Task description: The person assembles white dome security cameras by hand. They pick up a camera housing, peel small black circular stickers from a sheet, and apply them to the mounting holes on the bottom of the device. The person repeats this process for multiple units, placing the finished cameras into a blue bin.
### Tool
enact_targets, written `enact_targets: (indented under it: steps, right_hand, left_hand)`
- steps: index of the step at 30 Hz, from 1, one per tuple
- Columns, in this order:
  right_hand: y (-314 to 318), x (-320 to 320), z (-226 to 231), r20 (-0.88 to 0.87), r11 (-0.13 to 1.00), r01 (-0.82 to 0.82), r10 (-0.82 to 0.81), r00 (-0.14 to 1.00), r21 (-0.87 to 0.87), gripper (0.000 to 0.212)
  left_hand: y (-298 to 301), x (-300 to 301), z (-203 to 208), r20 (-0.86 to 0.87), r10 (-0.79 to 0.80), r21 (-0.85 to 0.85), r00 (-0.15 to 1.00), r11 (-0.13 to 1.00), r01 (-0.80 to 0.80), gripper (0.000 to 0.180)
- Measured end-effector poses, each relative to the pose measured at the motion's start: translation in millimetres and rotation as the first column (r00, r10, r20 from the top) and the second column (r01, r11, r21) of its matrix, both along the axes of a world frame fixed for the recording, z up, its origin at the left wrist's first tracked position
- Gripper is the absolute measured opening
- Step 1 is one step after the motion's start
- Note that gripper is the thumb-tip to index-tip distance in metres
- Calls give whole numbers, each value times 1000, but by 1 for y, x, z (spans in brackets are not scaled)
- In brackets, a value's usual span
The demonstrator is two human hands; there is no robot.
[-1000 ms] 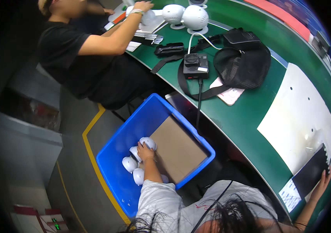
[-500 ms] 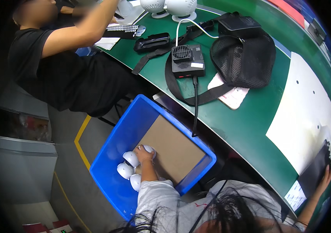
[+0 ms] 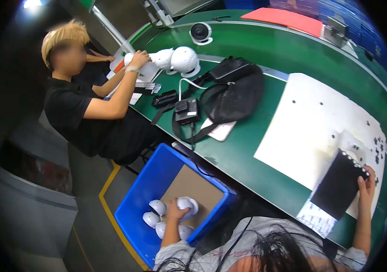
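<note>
Inside the blue bin, my left hand is closed round a white ball-shaped device with a round base. Close beside it on the cardboard-lined bottom lie several similar white devices, one showing a dark face. At the right of the table, my right hand pinches the edge of a black sheet with a row of white round pads along its upper edge. A pale printed backing shows at the sheet's lower end. Under it spreads a large white sheet with scattered black dots.
On the green table lie a black mesh bag, a black box with cables and a pink-white phone-like slab. More white devices stand farther back. A co-worker in black sits at the left, handling a white part.
The view has swung up and right, showing more of the far table. My left hand has shifted rightward in the bin with a device. The black sheet now shows fully in my right hand.
</note>
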State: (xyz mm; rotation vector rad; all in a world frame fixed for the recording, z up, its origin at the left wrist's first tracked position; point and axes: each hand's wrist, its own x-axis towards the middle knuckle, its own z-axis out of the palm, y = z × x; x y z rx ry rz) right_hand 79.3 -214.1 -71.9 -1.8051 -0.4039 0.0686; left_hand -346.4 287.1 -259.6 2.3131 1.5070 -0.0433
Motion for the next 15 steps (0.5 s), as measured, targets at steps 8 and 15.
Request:
enact_targets:
  steps: [8,15]
  right_hand:
    - [12,-6,19,209,976,-163,190,959,-143,28]
    - [6,-4,29,314,967,-197,239,919,-160,26]
  left_hand:
    - [-83,110,265,293,-487,567,823,782,260,72]
    - [-152,325,343,-56,-901,487,429,350,800,67]
